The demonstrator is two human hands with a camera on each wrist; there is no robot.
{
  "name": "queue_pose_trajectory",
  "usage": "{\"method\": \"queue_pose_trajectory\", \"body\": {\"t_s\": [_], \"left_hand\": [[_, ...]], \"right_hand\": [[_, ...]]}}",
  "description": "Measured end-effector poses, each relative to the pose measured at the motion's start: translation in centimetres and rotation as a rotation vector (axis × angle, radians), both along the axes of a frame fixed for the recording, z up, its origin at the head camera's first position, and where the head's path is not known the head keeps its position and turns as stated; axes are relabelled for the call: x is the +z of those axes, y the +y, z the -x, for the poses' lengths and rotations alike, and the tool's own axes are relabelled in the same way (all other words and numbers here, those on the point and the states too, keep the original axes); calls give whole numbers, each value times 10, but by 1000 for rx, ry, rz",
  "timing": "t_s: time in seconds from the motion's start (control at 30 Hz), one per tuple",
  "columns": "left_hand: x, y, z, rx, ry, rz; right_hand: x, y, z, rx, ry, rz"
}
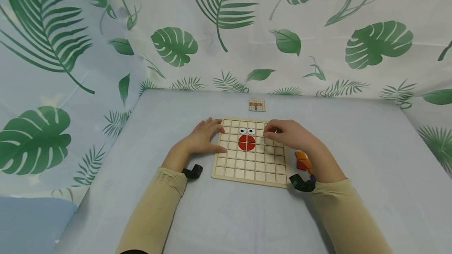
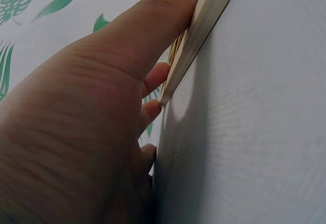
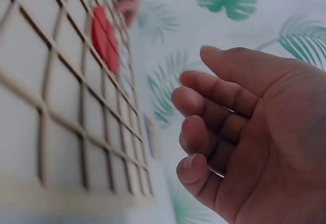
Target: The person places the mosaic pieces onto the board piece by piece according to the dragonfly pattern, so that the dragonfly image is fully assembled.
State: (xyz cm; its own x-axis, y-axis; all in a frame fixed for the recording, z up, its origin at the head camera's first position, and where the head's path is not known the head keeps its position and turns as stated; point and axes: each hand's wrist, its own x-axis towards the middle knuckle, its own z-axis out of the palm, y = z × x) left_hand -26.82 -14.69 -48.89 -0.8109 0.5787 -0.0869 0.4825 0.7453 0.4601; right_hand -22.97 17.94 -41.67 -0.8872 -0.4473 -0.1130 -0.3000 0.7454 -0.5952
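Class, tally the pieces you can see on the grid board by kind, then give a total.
White eye pieces: 2
Red quarter-circle pieces: 4
Total: 6

We take this for a small screened-off booth; whether it stands in a home, an office or a lab, we cannot tell. Pale sheeting (image 1: 247, 46) printed with green leaves rises behind the counter (image 1: 226, 214) at 12 o'clock and wraps round towards 9 and 3 o'clock, its ripples suggesting to us hung material. At 8 o'clock, a plain blue surface (image 1: 31, 224) shows past its lower edge. The gridded wooden board (image 1: 250, 166) near the centre gives the place a tabletop-puzzle look.
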Motion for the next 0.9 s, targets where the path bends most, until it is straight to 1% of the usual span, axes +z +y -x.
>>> {"method": "queue_pose_trajectory", "body": {"t_s": [0.2,0.3,0.43,0.6,0.77,0.9], "left_hand": [[2,0,-1,7,-8,-14],[2,0,0,5,-10,-16],[1,0,0,-4,-2,-14],[1,1,0,-6,1,-15],[1,1,0,-4,-4,-12],[1,1,-1,-5,-3,-13]], "right_hand": [[13,39,-8,-44,-8,-61],[13,62,-13,-78,-16,-96],[7,92,-18,-137,-47,-138],[-4,121,-24,-191,-103,-147],[-16,144,-29,-212,-138,-125],[-24,155,-29,-217,-131,-128]]}}
